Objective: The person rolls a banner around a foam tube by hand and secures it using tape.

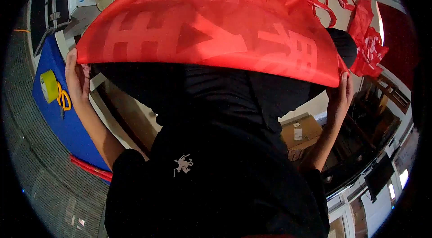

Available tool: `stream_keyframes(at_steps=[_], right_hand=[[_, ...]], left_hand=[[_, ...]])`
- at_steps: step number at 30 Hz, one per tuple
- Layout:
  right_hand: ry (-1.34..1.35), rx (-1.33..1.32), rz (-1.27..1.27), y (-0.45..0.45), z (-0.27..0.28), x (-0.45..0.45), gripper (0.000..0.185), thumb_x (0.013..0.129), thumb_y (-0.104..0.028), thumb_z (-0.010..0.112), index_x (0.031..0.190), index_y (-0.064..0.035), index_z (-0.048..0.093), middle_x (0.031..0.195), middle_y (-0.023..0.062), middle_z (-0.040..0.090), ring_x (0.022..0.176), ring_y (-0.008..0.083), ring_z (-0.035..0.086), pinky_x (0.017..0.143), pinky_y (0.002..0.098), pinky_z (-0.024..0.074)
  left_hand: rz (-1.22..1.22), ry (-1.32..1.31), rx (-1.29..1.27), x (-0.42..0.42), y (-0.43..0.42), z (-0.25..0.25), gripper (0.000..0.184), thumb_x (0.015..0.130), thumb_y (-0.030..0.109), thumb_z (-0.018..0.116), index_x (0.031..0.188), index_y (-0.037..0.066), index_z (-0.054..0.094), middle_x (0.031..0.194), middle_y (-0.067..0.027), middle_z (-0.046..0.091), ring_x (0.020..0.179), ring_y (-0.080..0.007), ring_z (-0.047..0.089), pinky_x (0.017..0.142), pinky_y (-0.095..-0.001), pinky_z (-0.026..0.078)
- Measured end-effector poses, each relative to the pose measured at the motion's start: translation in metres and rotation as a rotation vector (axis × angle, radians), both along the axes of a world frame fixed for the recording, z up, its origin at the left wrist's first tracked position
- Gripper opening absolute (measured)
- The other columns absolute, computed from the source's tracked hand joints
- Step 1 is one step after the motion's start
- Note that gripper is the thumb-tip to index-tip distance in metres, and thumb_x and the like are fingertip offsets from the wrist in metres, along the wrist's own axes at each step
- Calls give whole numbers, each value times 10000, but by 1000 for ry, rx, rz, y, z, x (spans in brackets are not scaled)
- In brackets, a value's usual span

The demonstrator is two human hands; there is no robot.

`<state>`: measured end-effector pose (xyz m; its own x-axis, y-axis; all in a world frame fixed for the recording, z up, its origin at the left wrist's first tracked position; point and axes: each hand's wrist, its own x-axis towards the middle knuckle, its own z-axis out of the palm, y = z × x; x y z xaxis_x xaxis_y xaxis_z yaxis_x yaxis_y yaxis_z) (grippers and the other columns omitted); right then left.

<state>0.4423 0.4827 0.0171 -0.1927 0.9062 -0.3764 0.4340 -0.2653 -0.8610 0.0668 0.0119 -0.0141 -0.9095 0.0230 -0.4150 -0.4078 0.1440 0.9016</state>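
The left-hand end of a red lettered banner (211, 22) is held at its near edge by the left hand (78, 76), whose fingers appear nearly closed around the cloth. The opposite end of the same edge is pinched by the right hand (343, 87), fingertips drawn together; the exact grip is partly hidden on both sides.

The banner is held above the lap, over the black trousers (216, 94). Its near edge, apparently the long axis, is stretched from hand to hand, sloping slightly lower on the right; the rest is spread forward, away from the body. Pale lettering is ranged across the cloth, alongside that edge. The step in hand is judged to be the spreading of this edge; for any next move, even tension and both ends kept gripped would be called for.

Farther out, a tape roll (49, 86) and orange-handled scissors (64, 98) are seen on a blue surface (65, 127) at left, and red bundled cloth (366, 53) at right.
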Motion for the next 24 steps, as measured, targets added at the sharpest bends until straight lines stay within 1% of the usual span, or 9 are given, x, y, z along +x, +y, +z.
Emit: stream_keyframes(at_steps=[3,7,10,12,16,18,20,23,24], right_hand=[[1,-81,118,18,-8,21,313,971,-333,557,1101,-56,627,1005,10,650,847,78,627,726,215,496],[154,-110,85,11,-11,10,314,974,-339,548,1080,-57,635,978,18,653,826,81,629,716,220,501],[244,-94,3,8,-9,8,315,978,-337,541,1094,-55,623,923,4,646,731,63,602,646,212,481],[219,-219,216,17,-8,22,273,976,-325,548,1086,-84,610,878,-19,626,646,49,550,581,211,438],[187,-320,230,23,-7,26,173,963,-297,579,1004,-130,587,850,-32,608,608,50,515,554,222,412],[196,-390,163,30,-15,34,105,977,-217,556,992,-115,570,964,1,631,841,102,616,756,251,503],[154,-362,91,16,-4,15,90,967,-231,576,971,-143,563,923,-35,613,754,78,588,646,223,475],[242,-490,241,24,0,23,114,967,-265,574,968,-152,558,851,-61,576,642,39,499,544,205,385],[118,-428,201,14,8,10,124,967,-276,572,954,-155,551,819,-72,555,603,26,444,515,199,330]], left_hand=[[-33,53,1,-3,-10,-5,186,976,242,555,1072,83,545,897,-4,623,696,-74,538,624,-202,433],[-38,85,60,-5,-12,-14,194,973,249,560,1072,84,539,937,-21,625,753,-82,565,664,-209,456],[2,80,52,-4,-10,-14,188,977,235,550,1079,78,536,1006,-50,626,856,-110,598,744,-235,489],[23,76,97,-6,-14,-15,191,980,217,541,1099,68,538,1082,-77,616,964,-150,607,827,-274,503],[61,126,80,-6,-18,-13,232,985,216,530,1151,55,526,1114,-79,609,983,-172,607,842,-292,504],[75,150,106,-5,-15,-11,225,991,222,518,1139,52,521,1108,-77,609,979,-167,603,847,-288,494],[-1,149,177,-11,-29,-20,207,992,220,519,1117,55,515,1113,-74,597,997,-152,582,862,-282,476],[-4,156,214,-13,-36,-28,212,990,214,522,1132,56,518,1120,-73,593,1002,-152,581,861,-278,477],[15,166,177,-12,-37,-29,220,989,216,524,1141,57,518,1119,-72,593,1003,-153,581,860,-278,478]])
